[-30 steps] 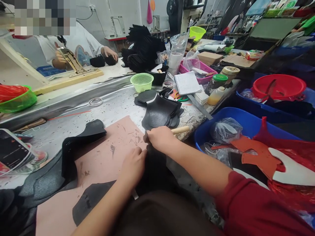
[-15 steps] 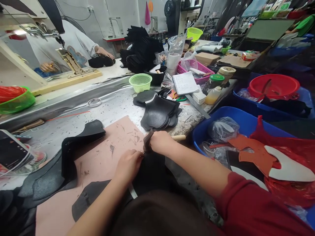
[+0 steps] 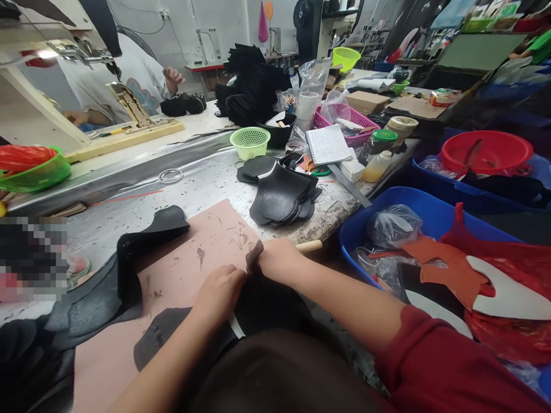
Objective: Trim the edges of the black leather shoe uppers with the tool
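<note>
Since the last frame, we have drawn both hands a little closer to our body, and the co-worker's hand across the table has risen off the black bundle. Our right arm reaches in from a dark red sleeve, the forearm slanting leftward and away from us. Our right hand is closed on a turned-up flap of the black piece, and a smooth, pale, wooden-looking handle pokes out past it; its other end is hidden. Our left hand lies palm down, fingers bent and pinching the near side of that same flap, just beside the right.

We have the black piece hanging over the table's edge toward our lap, soft and matt, crossed by a narrow white strip. Next to it lies a pinkish board, flat and dark-smudged, bearing a rounded dark cutout partly under our left forearm. On the left, curved black pieces with a grained sheen overlap and bend upward; beyond our hands, a stack of leathery cutouts sits on the scuffed, silvery tabletop.
</note>
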The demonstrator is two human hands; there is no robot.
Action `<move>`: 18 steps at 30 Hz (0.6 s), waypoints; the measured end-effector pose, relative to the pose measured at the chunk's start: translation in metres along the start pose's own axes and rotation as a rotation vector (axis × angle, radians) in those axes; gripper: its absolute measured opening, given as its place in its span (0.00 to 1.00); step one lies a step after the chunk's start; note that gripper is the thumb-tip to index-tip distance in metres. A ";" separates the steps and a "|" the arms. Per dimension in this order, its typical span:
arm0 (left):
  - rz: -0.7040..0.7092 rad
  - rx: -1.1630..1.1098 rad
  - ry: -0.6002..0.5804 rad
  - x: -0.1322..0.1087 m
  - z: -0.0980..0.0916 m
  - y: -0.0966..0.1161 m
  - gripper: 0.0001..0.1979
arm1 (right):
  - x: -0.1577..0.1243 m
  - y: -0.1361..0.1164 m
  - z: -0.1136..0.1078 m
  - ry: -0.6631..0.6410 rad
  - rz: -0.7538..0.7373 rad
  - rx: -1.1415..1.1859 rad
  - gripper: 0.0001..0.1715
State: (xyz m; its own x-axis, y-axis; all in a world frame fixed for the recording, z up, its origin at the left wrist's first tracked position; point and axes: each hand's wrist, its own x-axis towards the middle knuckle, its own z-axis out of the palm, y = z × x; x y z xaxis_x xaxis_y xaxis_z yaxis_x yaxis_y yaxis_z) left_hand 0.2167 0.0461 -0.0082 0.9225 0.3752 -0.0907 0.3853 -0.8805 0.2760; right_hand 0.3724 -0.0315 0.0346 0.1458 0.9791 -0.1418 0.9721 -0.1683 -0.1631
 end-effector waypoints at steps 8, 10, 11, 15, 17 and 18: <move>0.008 0.009 -0.016 -0.014 -0.001 -0.004 0.14 | -0.004 -0.012 0.001 -0.023 -0.023 0.029 0.13; 0.030 0.019 -0.020 -0.017 -0.002 -0.005 0.14 | -0.005 -0.016 -0.002 -0.076 -0.003 0.033 0.12; 0.035 0.016 -0.024 -0.019 -0.002 -0.005 0.14 | -0.006 -0.017 -0.003 -0.082 0.005 0.037 0.11; -0.008 -0.038 0.002 -0.026 -0.001 -0.008 0.15 | -0.007 -0.023 -0.001 -0.017 -0.035 0.042 0.13; -0.004 -0.054 0.009 -0.029 0.000 -0.011 0.16 | -0.007 -0.026 0.002 -0.043 -0.042 0.037 0.12; 0.002 -0.062 0.001 -0.031 0.000 -0.012 0.16 | -0.007 -0.027 0.003 -0.061 -0.037 0.035 0.12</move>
State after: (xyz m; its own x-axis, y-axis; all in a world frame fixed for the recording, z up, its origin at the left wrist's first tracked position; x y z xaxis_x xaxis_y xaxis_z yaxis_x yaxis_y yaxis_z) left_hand 0.1835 0.0452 -0.0091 0.9231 0.3740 -0.0892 0.3814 -0.8615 0.3353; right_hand 0.3450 -0.0344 0.0373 0.0975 0.9761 -0.1944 0.9694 -0.1374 -0.2034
